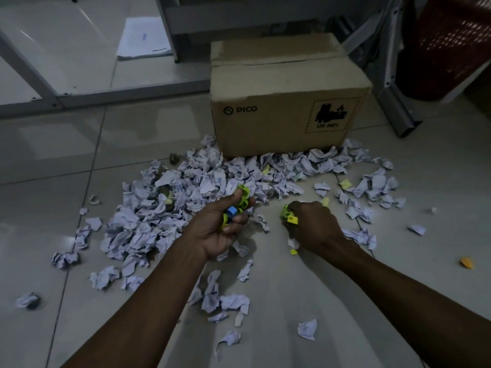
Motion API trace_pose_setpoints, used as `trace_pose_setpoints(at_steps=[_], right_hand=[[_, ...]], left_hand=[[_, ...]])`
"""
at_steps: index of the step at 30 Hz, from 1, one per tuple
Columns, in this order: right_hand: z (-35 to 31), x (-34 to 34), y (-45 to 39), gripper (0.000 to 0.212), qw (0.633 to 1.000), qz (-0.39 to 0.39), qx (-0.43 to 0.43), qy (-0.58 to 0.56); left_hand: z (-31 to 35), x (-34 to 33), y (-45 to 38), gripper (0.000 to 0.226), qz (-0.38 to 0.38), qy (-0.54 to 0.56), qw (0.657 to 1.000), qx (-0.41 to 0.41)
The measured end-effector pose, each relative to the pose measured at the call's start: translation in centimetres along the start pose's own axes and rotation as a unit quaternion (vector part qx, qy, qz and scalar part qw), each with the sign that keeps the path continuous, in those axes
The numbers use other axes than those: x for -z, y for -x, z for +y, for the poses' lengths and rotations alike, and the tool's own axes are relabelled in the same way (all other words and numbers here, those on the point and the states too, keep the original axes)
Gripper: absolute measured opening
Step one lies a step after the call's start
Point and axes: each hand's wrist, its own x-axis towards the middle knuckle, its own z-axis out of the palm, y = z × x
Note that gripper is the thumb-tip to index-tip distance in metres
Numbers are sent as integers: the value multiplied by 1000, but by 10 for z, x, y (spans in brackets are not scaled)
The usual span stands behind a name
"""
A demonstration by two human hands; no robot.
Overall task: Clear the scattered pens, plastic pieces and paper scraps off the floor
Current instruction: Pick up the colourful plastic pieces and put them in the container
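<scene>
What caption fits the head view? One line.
Both hands, left hand and right hand, grip green plastic pieces above paper scraps beside a cardboard box.

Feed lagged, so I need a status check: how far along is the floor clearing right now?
Early stage. Done: nothing visibly put away; the cardboard box is closed. In hand: the left hand grips green and blue plastic pieces, and the right hand grips more green and yellow pieces. Left: the big spread of crumpled paper scraps and an orange piece at the right. No pens are clearly visible.
</scene>
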Motion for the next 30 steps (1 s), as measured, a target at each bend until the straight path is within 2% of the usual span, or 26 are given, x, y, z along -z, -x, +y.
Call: trace_pose_setpoints(at_steps=[2, 4, 6, 8, 11, 13, 14, 17, 18, 21, 27, 30], right_hand=[[7, 5, 3, 23, 989, 31, -33, -138], [6, 17, 8, 35, 939, 54, -82, -328], [2, 24, 14, 41, 866, 58, -137, -477], [-3, 29, 19, 36, 788, 40, -196, -582], [-1, 40, 17, 20, 659, -40, -271, -701], [4, 48, 14, 15, 576, -89, -273, -765], [8, 52, 11, 20, 540, -107, -262, -793], [15, 64, 1, 57, 442, -154, -210, -858], [18, 70, -3, 60, 418, -172, -194, -871], [21, 92, -11, 54, 374, -200, -174, -889], [1, 154, 0, 56, 338, -189, -197, -901], [-19, 209, 19, 56, 310, -188, -213, -907]], left_hand=[[0, -1, 1, 17, 4, -3, 1000, 2], [-1, -2, 2, 19, 8, -8, 1000, 3], [-2, -4, 0, 23, 10, -14, 1000, 8], [-3, -4, -2, 26, 8, -21, 1000, 16], [-3, -10, -6, 32, 4, -37, 999, 31], [1, -17, -9, 35, 4, -48, 998, 37], [4, -24, -12, 33, 2, -55, 998, 41], [16, -44, -18, 26, 0, -81, 996, 49], [21, -51, -21, 25, 1, -91, 994, 53], [37, -78, -24, 12, 3, -114, 991, 63], [56, -142, 14, 8, 3, -142, 986, 88], [73, -182, 58, 9, 16, -131, 986, 104]])
